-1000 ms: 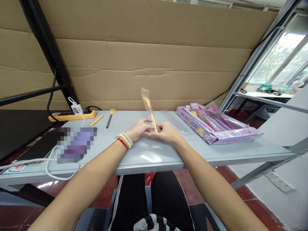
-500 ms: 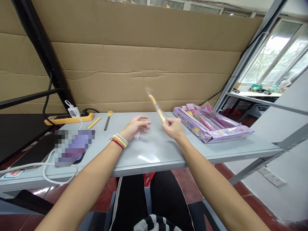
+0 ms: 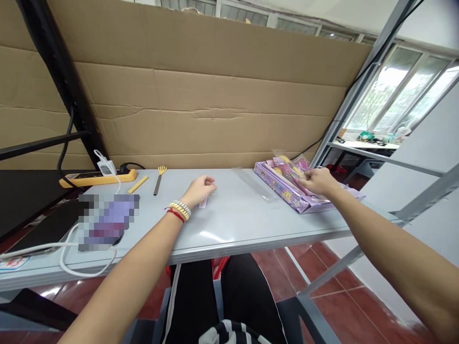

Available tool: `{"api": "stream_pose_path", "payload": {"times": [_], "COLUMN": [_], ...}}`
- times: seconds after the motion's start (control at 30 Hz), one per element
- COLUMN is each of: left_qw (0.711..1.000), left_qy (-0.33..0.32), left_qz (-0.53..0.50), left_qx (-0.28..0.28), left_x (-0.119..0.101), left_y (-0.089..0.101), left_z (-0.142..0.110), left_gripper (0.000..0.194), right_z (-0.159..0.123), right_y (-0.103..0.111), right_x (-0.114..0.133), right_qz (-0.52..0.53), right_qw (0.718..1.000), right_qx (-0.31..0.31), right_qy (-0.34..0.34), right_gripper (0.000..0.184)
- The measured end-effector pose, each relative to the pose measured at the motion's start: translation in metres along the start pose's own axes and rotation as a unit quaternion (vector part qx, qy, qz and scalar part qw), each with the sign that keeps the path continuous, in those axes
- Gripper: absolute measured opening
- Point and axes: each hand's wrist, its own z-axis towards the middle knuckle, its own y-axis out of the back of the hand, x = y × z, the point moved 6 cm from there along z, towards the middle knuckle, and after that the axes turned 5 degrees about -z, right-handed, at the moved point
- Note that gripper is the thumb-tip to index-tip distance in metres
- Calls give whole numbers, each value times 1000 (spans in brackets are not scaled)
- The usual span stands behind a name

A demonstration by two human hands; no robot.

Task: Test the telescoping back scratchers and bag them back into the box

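My right hand (image 3: pixel 317 180) reaches over the purple box (image 3: pixel 287 193) at the table's right end. It is closed on a yellow back scratcher in a clear sleeve (image 3: pixel 287 163), held just above the pink packed ones in the box. My left hand (image 3: pixel 200 188) rests on the grey table (image 3: pixel 229 224) near the middle, fingers loosely curled with nothing in them. A small pink label (image 3: pixel 203 203) lies just beneath it. Beaded bracelets and a red cord circle that wrist.
An empty clear sleeve (image 3: pixel 255 184) lies between my hands. A bare yellow scratcher (image 3: pixel 158 177), a yellow stick (image 3: pixel 138 184) and an orange power strip (image 3: pixel 96 177) are at the back left. A blurred-out phone (image 3: pixel 107 220) and white cable (image 3: pixel 86 267) lie at front left. Cardboard lines the back.
My right hand carried the sleeved scratcher from the table's middle to the purple box at the right. My left hand let go, stayed put and curled its fingers.
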Motion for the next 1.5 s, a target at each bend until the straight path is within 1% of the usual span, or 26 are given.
{"api": "stream_pose_path", "payload": {"times": [0.1, 0.2, 0.33, 0.4, 0.43, 0.5, 0.6, 0.67, 0.73, 0.77, 0.8, 0.83, 0.9, 0.93, 1.0, 1.07, 1.13, 1.17, 1.2, 1.23, 1.27, 1.3, 1.37, 1.4, 1.47, 1.5], "left_qw": [999, 998, 997, 996, 996, 997, 996, 992, 976, 967, 962, 961, 968, 972, 976, 975, 976, 978, 980, 982, 984, 983, 976, 969, 957, 955], "left_qy": [-11, -27, -49, -50, -43, -12, 27, 18, 6, 4, 2, 2, -3, -6, -4, 7, 25, 33, 39, 42, 38, 31, 5, -6, -16, -14], "left_qz": [39, 48, 49, 66, 73, 78, 50, -7, -88, -126, -157, -177, -186, -183, -176, -179, -186, -185, -183, -179, -175, -175, -183, -187, -187, -181], "left_qx": [-20, -36, -40, -39, -34, -7, 62, 126, 198, 220, 225, 214, 167, 147, 132, 130, 114, 95, 69, 37, 2, -37, -121, -162, -222, -234], "left_x": [1, 0, -2, -3, -4, -4, -5, -9, -13, -14, -14, -13, -12, -12, -13, -12, -9, -6, -4, -1, 0, 1, 2, 3, 5, 6], "left_y": [4, 8, 9, 8, 6, 0, -16, -28, -38, -40, -38, -33, -17, -9, 4, 14, 22, 26, 31, 36, 42, 48, 62, 69, 79, 81], "left_z": [0, -1, -1, -2, -3, -6, -13, -17, -22, -23, -22, -20, -15, -13, -11, -8, -5, -3, -1, 2, 4, 7, 10, 10, 10, 10], "left_gripper": [24, 22, 21, 20, 19, 24, 38, 42, 45, 46, 48, 50, 52, 51, 48, 45, 43, 42, 40, 38, 35, 33, 33, 34, 37, 37], "right_z": [-3, -5, -4, -5, -7, -15, -37, -52, -60, -61, -61, -58, -50, -44, -34, -26, -18, -13, -9, -5, -2, -1, -5, -8, -15, -17], "right_y": [-10, -16, -14, -8, -4, 2, 3, -3, -11, -15, -18, -20, -22, -22, -22, -24, -31, -36, -42, -48, -54, -60, -69, -71, -73, -72], "right_x": [-7, -7, -8, -1, 8, 38, 111, 165, 212, 231, 246, 258, 272, 275, 278, 280, 282, 281, 279, 277, 275, 275, 280, 284, 292, 295], "right_qz": [-15, -15, -13, -7, -1, 22, 91, 142, 191, 216, 241, 267, 323, 353, 408, 463, 526, 554, 573, 575, 556, 515, 399, 341, 259, 239], "right_qw": [999, 998, 999, 999, 999, 997, 984, 970, 957, 950, 943, 935, 920, 912, 890, 858, 813, 793, 784, 789, 807, 835, 891, 909, 926, 928], "right_qx": [35, 39, 23, -2, -17, -43, -57, -55, -48, -48, -48, -44, -20, 0, 48, 106, 159, 171, 170, 161, 151, 144, 139, 138, 134, 133], "right_qy": [15, 40, 38, 31, 33, 59, 140, 189, 211, 220, 226, 228, 219, 211, 196, 196, 196, 184, 164, 143, 128, 127, 166, 194, 241, 253], "right_gripper": [43, 43, 42, 39, 36, 30, 22, 18, 17, 17, 19, 23, 32, 36, 39, 32, 22, 19, 20, 23, 27, 32, 41, 45, 47, 45]}}
